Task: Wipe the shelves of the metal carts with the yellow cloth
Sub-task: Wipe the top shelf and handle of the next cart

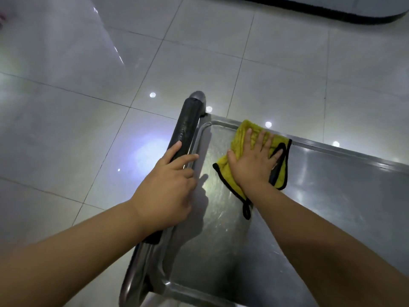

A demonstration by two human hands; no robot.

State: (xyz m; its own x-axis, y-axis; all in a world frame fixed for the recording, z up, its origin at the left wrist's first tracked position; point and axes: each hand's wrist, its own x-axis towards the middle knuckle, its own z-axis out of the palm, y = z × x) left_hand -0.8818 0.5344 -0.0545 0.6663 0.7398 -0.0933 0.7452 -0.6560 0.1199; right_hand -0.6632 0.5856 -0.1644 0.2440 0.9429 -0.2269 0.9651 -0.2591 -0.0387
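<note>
Fingers of the right hand (252,160) lie straight and spread, pressing the yellow cloth (241,138) flat on the cart's top shelf (321,196), centre right of the frame. The left hand (164,189) curls round the black-wrapped handle (186,131), centre left.

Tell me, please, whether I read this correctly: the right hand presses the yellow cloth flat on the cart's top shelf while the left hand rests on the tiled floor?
Not quite. The head view shows the left hand on the cart's black handle, not on the tiled floor. The rest holds: the right hand presses the yellow cloth flat on the top shelf.
</note>
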